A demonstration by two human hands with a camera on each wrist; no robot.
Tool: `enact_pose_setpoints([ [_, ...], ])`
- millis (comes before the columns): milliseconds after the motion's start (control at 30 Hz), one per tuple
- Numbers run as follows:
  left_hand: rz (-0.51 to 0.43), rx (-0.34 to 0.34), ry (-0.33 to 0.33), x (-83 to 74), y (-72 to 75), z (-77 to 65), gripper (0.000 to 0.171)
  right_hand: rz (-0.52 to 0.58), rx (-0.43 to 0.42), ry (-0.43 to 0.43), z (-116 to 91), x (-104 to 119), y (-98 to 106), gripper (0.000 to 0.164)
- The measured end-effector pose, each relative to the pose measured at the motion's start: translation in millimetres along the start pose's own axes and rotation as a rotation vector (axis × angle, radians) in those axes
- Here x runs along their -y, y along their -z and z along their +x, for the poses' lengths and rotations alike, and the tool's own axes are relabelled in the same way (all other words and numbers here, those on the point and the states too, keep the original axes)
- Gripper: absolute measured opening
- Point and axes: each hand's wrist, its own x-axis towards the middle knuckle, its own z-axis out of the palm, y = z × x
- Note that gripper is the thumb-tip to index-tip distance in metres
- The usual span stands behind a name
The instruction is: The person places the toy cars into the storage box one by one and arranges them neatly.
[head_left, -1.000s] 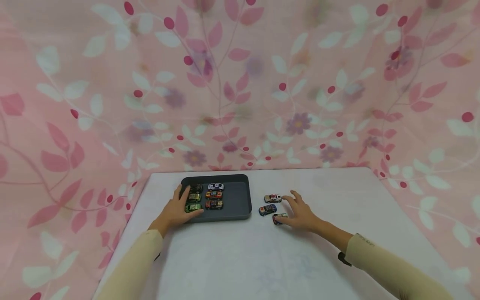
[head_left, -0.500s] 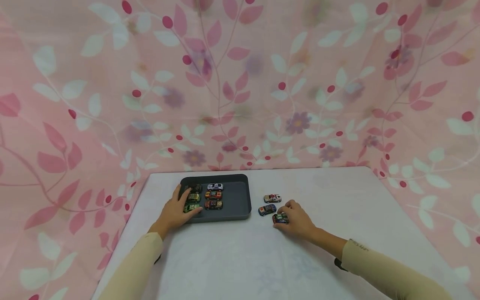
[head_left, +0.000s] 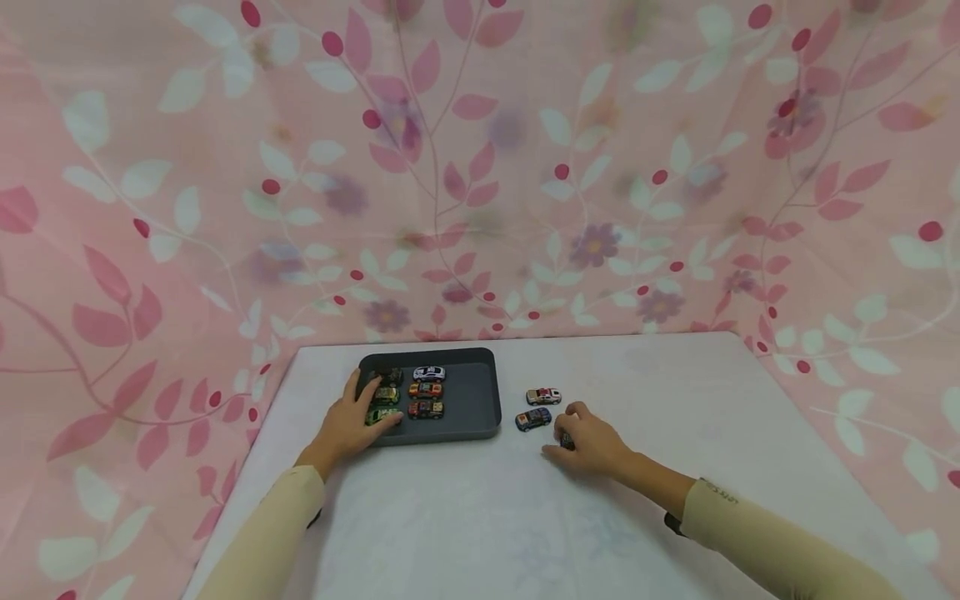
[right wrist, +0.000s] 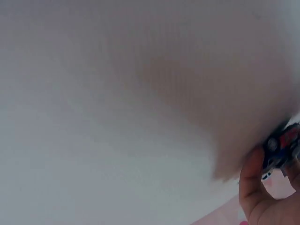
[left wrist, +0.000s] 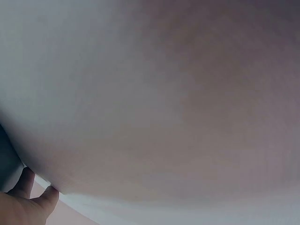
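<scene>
My right hand point(head_left: 592, 442) pinches a dark toy car point(right wrist: 282, 144) between thumb and fingers, close over the white table. Most of that car is hidden by the fingers in the head view; the right wrist view shows blue, red and a wheel. Just left of this hand sit a blue-and-orange toy car point(head_left: 533, 419) and a white-and-red toy car point(head_left: 543, 397). My left hand point(head_left: 348, 427) rests at the left end of a dark grey tray point(head_left: 476, 400), fingers spread, thumb across a green toy car point(head_left: 382, 416). In the left wrist view its fingertips point(left wrist: 50, 193) show near the dark tray.
Two columns of toy cars fill the tray's left part, among them a white car point(head_left: 429, 374), an orange car point(head_left: 425, 390) and a red-and-black car point(head_left: 425, 409). The white-covered table point(head_left: 465, 517) ends at a pink floral cloth point(head_left: 480, 208) behind.
The right hand, spread over the car nearest the front a second ago, has closed its fingers on it and now covers most of it. The left hand has stayed at the tray.
</scene>
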Motion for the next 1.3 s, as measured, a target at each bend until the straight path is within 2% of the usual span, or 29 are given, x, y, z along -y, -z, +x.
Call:
enact_pose_setpoints([
  [100, -0.006, -0.001, -0.003, 1.5, -1.1, -0.3, 0.095, -0.004, -0.027, -0.014, -2.0, -2.0, -2.3, 0.015],
  [133, -0.012, -0.001, -0.002, 1.9, -1.1, -0.4, 0.095, 0.003, -0.033, -0.019, -2.6, -3.5, -2.3, 0.017],
  [267, -0.011, -0.008, -0.002, 1.3, -0.3, -1.0, 0.097, 0.078, -0.038, -0.081, -5.5, -11.2, 1.7, 0.050],
  [300, -0.012, -0.010, -0.006, 0.6, 0.4, -1.1, 0.097, 0.092, -0.035, -0.088, -6.5, -13.7, 3.1, 0.053],
  [367, -0.016, -0.012, -0.011, -0.7, 1.2, -1.9, 0.098, 0.111, -0.022, -0.096, -8.3, -18.4, 6.0, 0.050],
  [500, -0.014, -0.010, -0.019, -1.6, 3.6, -3.2, 0.099, 0.126, 0.019, -0.057, -8.9, -25.3, 11.9, 0.039],
  [600, -0.012, 0.000, -0.011, -2.6, 5.6, -2.7, 0.101, 0.126, 0.015, -0.037, -3.5, -25.3, 16.5, 0.036],
  [733, -0.015, -0.002, -0.011, -2.3, 5.1, -0.7, 0.102, 0.163, -0.039, 0.016, 9.9, -13.6, 26.8, 0.038],
  [900, 0.003, -0.015, -0.022, 1.5, 4.9, 0.4, 0.099, 0.359, -0.021, 0.083, 37.2, 11.2, 38.8, 0.039],
  [1000, 0.013, -0.013, -0.036, 0.8, 6.0, 0.0, 0.097, 0.486, 0.008, 0.086, 54.6, 25.5, 36.4, 0.038],
  [1067, 0.013, -0.012, -0.043, -0.6, 5.9, -0.4, 0.096, 0.528, 0.005, 0.100, 64.1, 34.0, 30.6, 0.037],
  [1167, 0.004, -0.007, -0.042, -2.7, 5.7, -1.5, 0.096, 0.540, -0.001, 0.132, 76.4, 47.3, 19.3, 0.035],
  [1300, 0.014, -0.020, -0.024, -3.4, 5.1, -2.5, 0.096, 0.428, -0.012, 0.192, 93.9, 64.3, 3.7, 0.034],
])
